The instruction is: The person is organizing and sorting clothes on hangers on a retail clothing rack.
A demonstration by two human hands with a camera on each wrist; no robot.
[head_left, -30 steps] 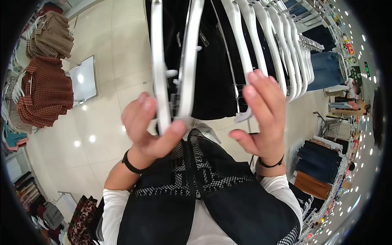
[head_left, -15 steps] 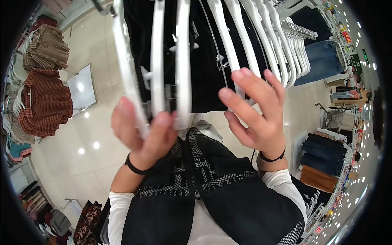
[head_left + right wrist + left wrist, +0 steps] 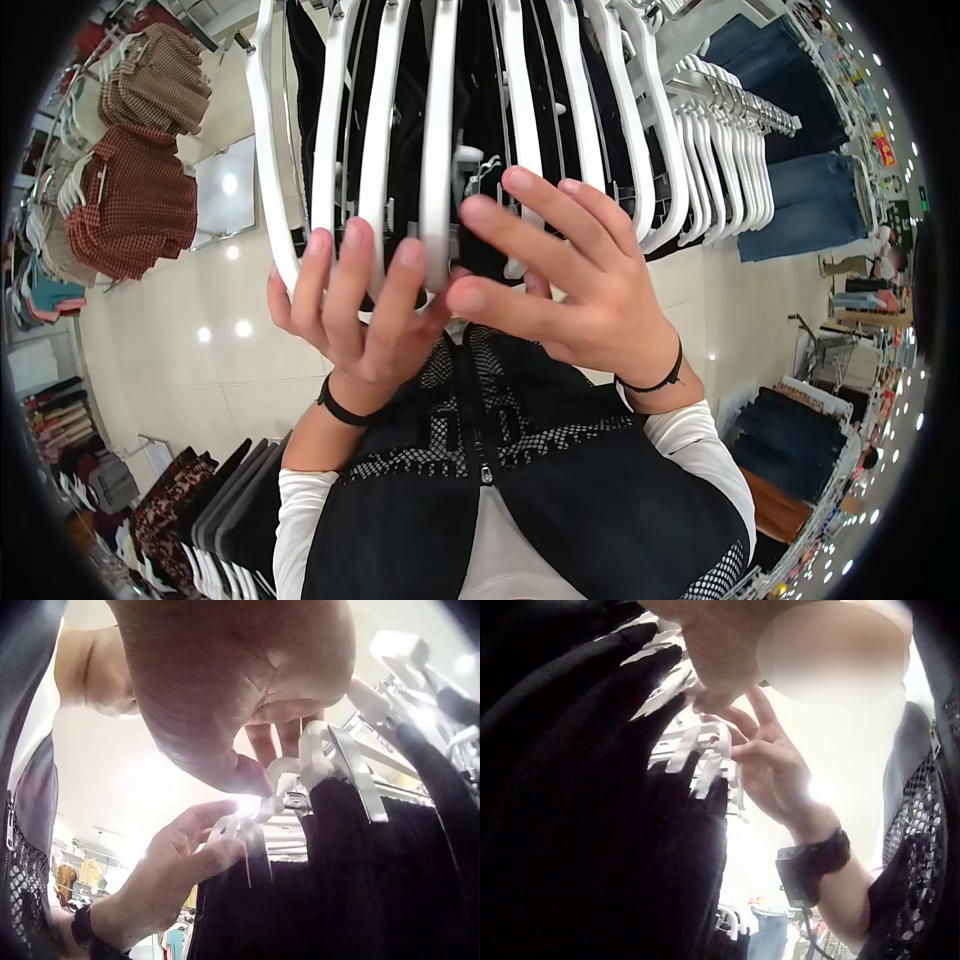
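Observation:
A row of white hangers [image 3: 437, 130] with black garments [image 3: 367, 885] stands in front of me. My left hand [image 3: 350, 340] holds several hanger ends at the left, its fingers spread among them. In the right wrist view, that hand's thumb and forefinger [image 3: 217, 855] close around a hanger end. My right hand [image 3: 600, 290] reaches over the middle hangers with long, spread fingers. Its thumb is right at a hanger end [image 3: 718, 739] in the left wrist view. A metal clip [image 3: 298, 801] shows near that thumb in the right wrist view.
Bare white hangers [image 3: 725, 165] and blue jeans [image 3: 800, 235] hang to the right. Checked shirts [image 3: 145, 200] hang at the left, near a mirror-like panel [image 3: 225, 190]. Another rack with dark clothes [image 3: 240, 505] is at lower left. Pale tiled floor [image 3: 190, 370] lies between the racks.
More hangers now stand at the left by my left hand, spaced more evenly. My right hand has moved left from the right-hand hangers toward my left hand.

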